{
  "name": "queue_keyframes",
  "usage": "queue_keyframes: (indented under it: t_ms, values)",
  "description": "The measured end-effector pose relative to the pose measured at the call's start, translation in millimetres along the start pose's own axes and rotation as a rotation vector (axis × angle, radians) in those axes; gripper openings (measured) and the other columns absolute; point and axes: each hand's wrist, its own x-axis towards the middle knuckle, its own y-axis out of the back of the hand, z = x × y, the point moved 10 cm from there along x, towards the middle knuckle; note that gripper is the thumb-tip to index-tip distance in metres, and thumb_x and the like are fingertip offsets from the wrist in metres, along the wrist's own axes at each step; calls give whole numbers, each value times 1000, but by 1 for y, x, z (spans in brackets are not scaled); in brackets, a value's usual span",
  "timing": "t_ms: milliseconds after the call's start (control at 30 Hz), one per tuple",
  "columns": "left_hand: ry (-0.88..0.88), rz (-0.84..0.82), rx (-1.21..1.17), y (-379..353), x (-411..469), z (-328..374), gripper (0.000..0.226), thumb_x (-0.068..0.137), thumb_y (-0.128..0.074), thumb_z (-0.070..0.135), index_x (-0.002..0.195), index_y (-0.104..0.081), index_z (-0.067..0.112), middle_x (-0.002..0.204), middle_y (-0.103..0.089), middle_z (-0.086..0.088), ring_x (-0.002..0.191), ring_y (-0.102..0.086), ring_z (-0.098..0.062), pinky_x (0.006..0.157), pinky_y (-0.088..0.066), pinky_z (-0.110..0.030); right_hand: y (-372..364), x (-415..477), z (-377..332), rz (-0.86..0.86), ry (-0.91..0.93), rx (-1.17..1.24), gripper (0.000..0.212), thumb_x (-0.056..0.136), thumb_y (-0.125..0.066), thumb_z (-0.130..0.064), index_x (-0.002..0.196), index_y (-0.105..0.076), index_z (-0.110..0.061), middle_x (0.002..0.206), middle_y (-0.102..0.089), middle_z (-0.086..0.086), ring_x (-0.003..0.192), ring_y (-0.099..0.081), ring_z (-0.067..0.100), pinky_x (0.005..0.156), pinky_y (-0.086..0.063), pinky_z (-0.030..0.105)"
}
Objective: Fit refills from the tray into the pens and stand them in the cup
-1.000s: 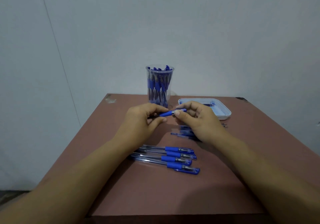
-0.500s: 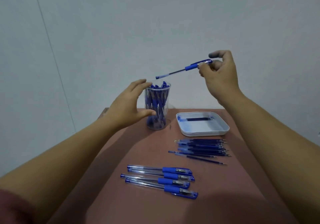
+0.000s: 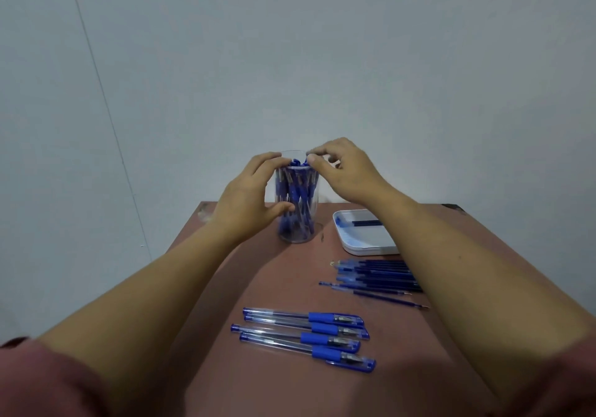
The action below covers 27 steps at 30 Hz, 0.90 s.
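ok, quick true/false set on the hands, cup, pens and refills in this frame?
1. The left hand grips the clear cup. True.
2. The cup is empty. False: it is packed with blue pens.
3. Four pens lie on the table, nearer the person. True.
4. The right hand is reaching into the tray. False: its fingertips are at the cup's rim.
5. Every refill is in the tray. False: a bunch of refills lies on the table in front of it.
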Motion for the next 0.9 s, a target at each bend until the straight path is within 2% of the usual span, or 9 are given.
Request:
queue_keyframes:
  t_ms: [200, 300, 367, 433, 533, 633, 700, 800, 900]
  values:
    - [23, -44, -10, -3, 0, -1, 77, 74, -84, 28, 141, -46, 21, 149, -42, 0, 134, -43, -15, 107, -42, -35, -5, -11, 5, -42, 17, -46, 34, 93, -57, -48, 123, -63, -32, 120, -50, -2, 119, -43, 16, 104, -40, 38]
    - [72, -43, -13, 4, -7, 0, 79, 79, -80, 34, 146, -40, 21, 153, -36, -1, 139, -36, -15, 110, -30, -26, 4, -24, -4, -40, 14, -54, 39, 93, -58, -45, 130, -57, -33, 122, -45, -6, 117, -43, 17, 100, -41, 34]
    - [78, -47, -7, 14, -18, 9, 74, 82, -75, 40, 145, -41, 20, 150, -41, -1, 137, -38, -14, 112, -31, -29, 10, -40, -9, -67, 11, -61, 36, 93, -59, -43, 128, -56, -35, 122, -45, -10, 113, -46, 13, 91, -40, 24]
    - [60, -162, 2, 14, -36, 21, 71, 83, -67, 53, 143, -44, 22, 144, -47, 2, 131, -44, -12, 109, -35, -28, 12, -64, -13, -118, 27, -99, 29, 93, -61, -39, 121, -60, -32, 118, -50, -11, 106, -49, 9, 84, -37, 16]
    - [87, -504, -75, -8, -80, 39, 88, 73, -50, 80, 144, -42, 29, 144, -47, 9, 128, -44, -4, 104, -31, -18, 4, -108, -14, -268, 11, -136, 23, 90, -66, -37, 111, -68, -29, 109, -58, -16, 98, -52, -1, 82, -38, 10]
    - [79, -739, -73, -29, -119, 55, 101, 66, -49, 89, 147, -36, 30, 148, -41, 12, 131, -41, -1, 110, -36, -26, -13, -148, -11, -443, -13, -147, 18, 85, -70, -41, 102, -72, -33, 102, -61, -22, 103, -54, -5, 87, -43, 15]
    - [61, -794, -51, -35, -134, 66, 106, 65, -50, 90, 149, -33, 28, 151, -37, 12, 134, -39, -3, 113, -35, -30, -22, -163, -10, -516, -7, -199, 16, 84, -71, -43, 97, -74, -35, 102, -61, -20, 105, -52, -9, 88, -43, 17]
    - [52, -811, 42, -38, -147, 76, 106, 66, -48, 90, 153, -24, 32, 159, -23, 11, 144, -24, -6, 119, -20, -31, -29, -172, -9, -572, 5, -253, 16, 86, -71, -40, 98, -76, -31, 101, -59, -20, 98, -39, -29, 84, -32, 6]
    - [68, -767, 71, -37, -150, 78, 101, 71, -45, 87, 153, -22, 34, 161, -19, 11, 146, -18, -5, 120, -14, -32, -26, -172, -7, -528, -9, -259, 15, 87, -68, -43, 95, -76, -32, 100, -61, -18, 99, -43, -19, 88, -38, 17]
